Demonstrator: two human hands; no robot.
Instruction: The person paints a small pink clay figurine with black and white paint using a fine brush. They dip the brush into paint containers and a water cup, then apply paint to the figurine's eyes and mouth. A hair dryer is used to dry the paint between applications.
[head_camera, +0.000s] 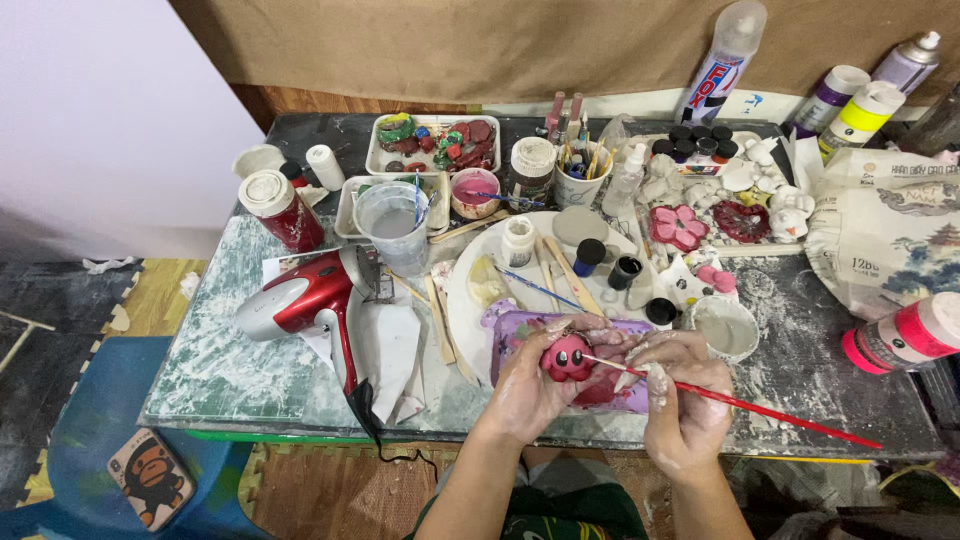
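Brush tip's hidden behind the pink figure (567, 358), and the purple tray (520, 335) is mostly covered by hands.

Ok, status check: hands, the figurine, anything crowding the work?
Left hand grips small red-pink painted figurine. Right hand holds long red-handled paintbrush, tip at figurine. Purple tray directly beneath; red hair dryer off left, clear.
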